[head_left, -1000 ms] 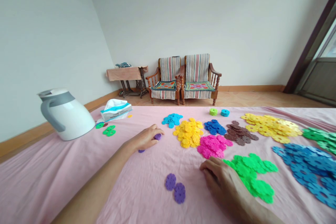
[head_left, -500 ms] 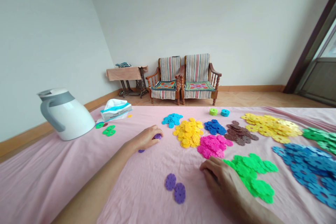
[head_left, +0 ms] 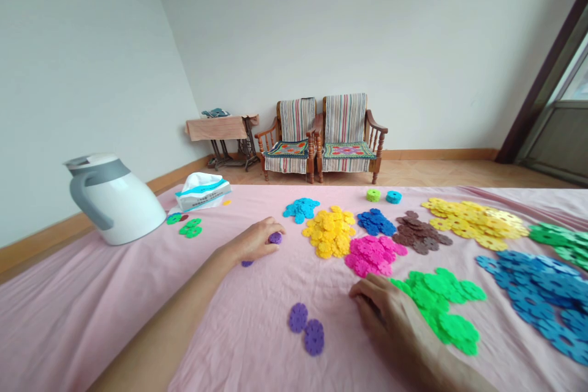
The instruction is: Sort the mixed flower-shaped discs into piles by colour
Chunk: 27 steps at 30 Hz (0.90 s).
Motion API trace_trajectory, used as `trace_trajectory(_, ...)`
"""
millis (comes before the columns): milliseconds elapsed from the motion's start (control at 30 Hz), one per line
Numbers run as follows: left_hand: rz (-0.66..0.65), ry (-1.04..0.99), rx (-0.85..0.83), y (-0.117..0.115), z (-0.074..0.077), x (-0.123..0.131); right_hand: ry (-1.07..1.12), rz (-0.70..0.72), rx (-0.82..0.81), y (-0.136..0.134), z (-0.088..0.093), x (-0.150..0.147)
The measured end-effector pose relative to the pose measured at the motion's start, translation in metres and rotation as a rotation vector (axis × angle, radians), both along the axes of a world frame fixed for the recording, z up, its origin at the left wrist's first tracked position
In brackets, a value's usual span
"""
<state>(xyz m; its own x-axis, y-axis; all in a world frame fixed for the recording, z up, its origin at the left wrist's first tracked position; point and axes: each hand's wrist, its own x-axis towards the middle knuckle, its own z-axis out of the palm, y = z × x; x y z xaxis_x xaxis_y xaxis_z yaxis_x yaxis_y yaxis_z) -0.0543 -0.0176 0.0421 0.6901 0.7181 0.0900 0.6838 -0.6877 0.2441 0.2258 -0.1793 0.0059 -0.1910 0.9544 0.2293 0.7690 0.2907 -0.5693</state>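
Observation:
My left hand (head_left: 255, 241) reaches out over the pink cloth (head_left: 229, 306), its fingers curled round a purple snowflake piece (head_left: 275, 237). Another purple bit (head_left: 247, 263) peeks out under its wrist. Two purple pieces (head_left: 307, 327) lie flat nearer me, between both hands. My right hand (head_left: 390, 318) rests on the cloth with its fingers curled down, touching the edge of the bright green pile (head_left: 441, 303); whether it holds anything is hidden.
Sorted piles sit ahead: cyan (head_left: 301, 208), yellow (head_left: 329, 231), magenta (head_left: 373, 254), dark blue (head_left: 375, 221), brown (head_left: 418, 233), a large yellow spread (head_left: 478, 220), blue (head_left: 542, 294). A white kettle (head_left: 113, 199) and tissue pack (head_left: 202, 191) stand far left. Two armchairs (head_left: 321, 138) are beyond.
My left hand's fingers have shifted slightly on the purple piece; my right hand and the piles stay where they were.

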Motion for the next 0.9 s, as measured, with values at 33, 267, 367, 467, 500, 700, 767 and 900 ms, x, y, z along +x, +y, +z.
trace_trajectory(33,0.014,0.002,0.007,0.0,0.002,-0.001,-0.001,0.002,0.001,0.0,0.0,0.0)
trace_trajectory(267,0.059,0.0,0.016,-0.012,0.025,0.009,-0.003,0.009,0.007,0.001,-0.001,0.0)
trace_trajectory(367,-0.066,0.013,-0.127,-0.03,0.032,0.027,-0.006,0.005,0.01,0.001,-0.001,-0.001)
trace_trajectory(467,-0.216,0.114,-0.228,-0.051,0.035,0.047,-0.01,0.001,0.014,0.001,0.0,-0.001)
trace_trajectory(500,-0.261,0.158,-0.251,-0.057,0.035,0.053,-0.011,0.0,0.014,0.001,0.0,0.0)
trace_trajectory(700,-0.386,0.222,-0.315,-0.077,0.032,0.073,-0.001,0.002,0.02,0.001,0.0,0.0)
trace_trajectory(767,-0.377,0.214,-0.332,-0.077,0.032,0.074,-0.002,0.001,0.021,0.001,-0.001,0.0)
trace_trajectory(900,-0.376,0.158,-0.34,-0.073,0.032,0.073,0.015,-0.013,0.016,0.001,-0.003,0.0)
